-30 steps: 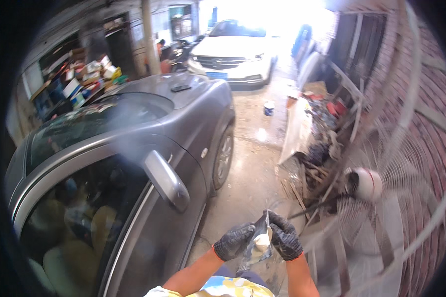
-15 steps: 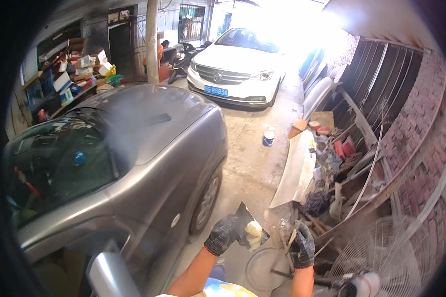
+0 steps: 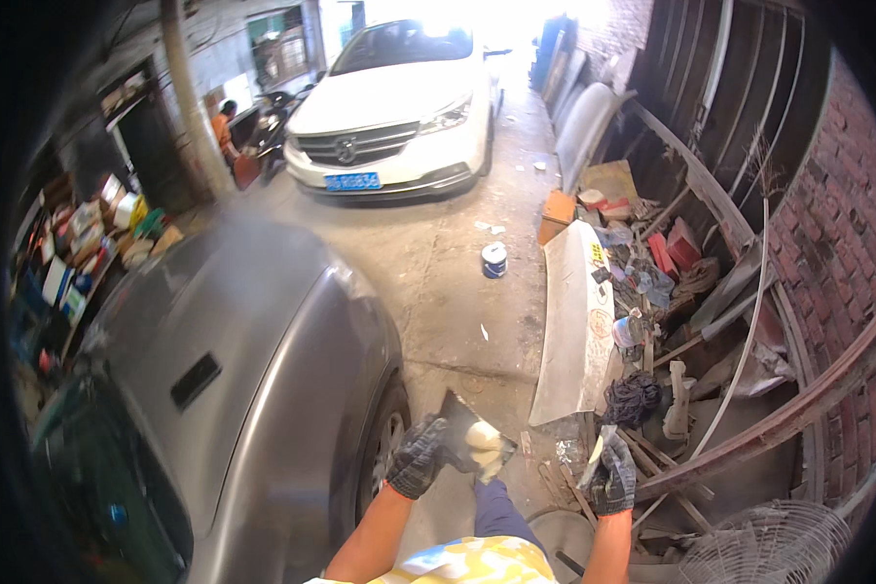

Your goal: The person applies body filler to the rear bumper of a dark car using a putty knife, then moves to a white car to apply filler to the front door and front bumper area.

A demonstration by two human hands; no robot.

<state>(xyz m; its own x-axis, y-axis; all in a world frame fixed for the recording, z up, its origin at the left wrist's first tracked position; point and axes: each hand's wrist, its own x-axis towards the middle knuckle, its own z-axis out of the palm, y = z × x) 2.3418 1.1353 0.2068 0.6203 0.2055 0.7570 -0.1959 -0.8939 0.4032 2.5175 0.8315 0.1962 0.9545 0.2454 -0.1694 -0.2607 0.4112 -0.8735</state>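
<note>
My left hand (image 3: 419, 461), in a dark work glove with an orange cuff, grips a dark flat board (image 3: 453, 409) by its near left side. A smeared lump of cream-coloured putty (image 3: 484, 440) lies on top of the board. To the right, my gloved right hand (image 3: 614, 479) is closed on a thin putty knife (image 3: 594, 457), with pale yellow paste along it. Knife and board are apart. Both hands are held out in front of my body, to the right of a grey car's front wheel (image 3: 391, 438).
The grey car (image 3: 292, 360) fills the left side. A white car (image 3: 389, 107) stands ahead. A small tub (image 3: 494, 260) sits on the concrete floor. On the right are a pale bumper-like panel (image 3: 566, 331), scrap, a black tangled bundle (image 3: 633, 398) and a wire fan guard (image 3: 769, 547).
My view has swung to the right and down, so both cars and the tub appear further left. The right hand has tilted the knife a little. Both hands keep their holds.
</note>
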